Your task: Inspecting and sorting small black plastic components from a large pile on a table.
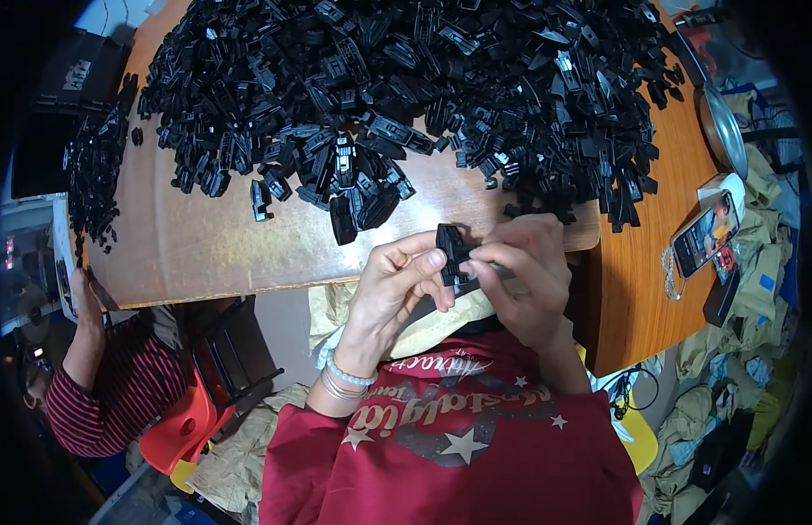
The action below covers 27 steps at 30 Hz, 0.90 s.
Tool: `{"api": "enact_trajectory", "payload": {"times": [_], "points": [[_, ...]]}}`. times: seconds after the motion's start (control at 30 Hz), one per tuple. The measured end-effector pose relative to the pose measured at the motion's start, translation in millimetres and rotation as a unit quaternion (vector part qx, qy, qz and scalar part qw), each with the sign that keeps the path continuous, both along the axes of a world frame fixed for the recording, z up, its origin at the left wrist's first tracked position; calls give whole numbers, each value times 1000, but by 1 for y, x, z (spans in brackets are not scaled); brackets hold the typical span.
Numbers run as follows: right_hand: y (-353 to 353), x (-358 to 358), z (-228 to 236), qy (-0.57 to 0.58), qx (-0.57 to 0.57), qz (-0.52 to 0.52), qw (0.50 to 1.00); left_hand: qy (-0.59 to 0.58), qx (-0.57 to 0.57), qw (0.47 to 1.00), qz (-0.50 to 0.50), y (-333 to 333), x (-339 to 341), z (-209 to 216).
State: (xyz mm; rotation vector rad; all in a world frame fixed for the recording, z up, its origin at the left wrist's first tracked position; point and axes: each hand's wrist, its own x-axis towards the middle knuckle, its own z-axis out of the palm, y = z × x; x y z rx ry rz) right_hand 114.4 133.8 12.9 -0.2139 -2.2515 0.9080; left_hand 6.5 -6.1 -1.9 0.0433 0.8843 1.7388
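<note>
Close in front of my chest, at the table's near edge, my left hand [397,280] pinches a black plastic part [449,254] between thumb and fingers. The part is long, narrow and held upright, with small ridges on its face. My right hand [530,267] meets it from the right, thumb and forefinger pressed together against its side; whether a second small piece sits in those fingertips I cannot make out. Just beyond my hands lies a large heap of similar black plastic parts [336,79], with a few loose pieces [343,219] at its near edge.
The heap covers the far side of the wooden table [205,249]. A smaller pile [95,175] lies at the left. A phone [707,234] and a metal bowl [723,131] are at the right. At the left sits another person in a striped sleeve [117,394], near a red chair [183,429].
</note>
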Motion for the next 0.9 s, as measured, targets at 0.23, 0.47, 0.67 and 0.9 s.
{"api": "enact_trajectory", "payload": {"times": [0.23,0.47,0.67,0.9], "points": [[0,4,4,-10,-22,60,998,-14,-4,1000,5,1,0,1],[-5,8,15,-46,-10,46,998,33,-7,999,-3,1,0,2],[-5,12,12,-62,3,54,997,76,-23,997,-12,1,1,5],[-4,14,4,-77,-34,75,994,246,-56,967,-43,4,9,13]]}}
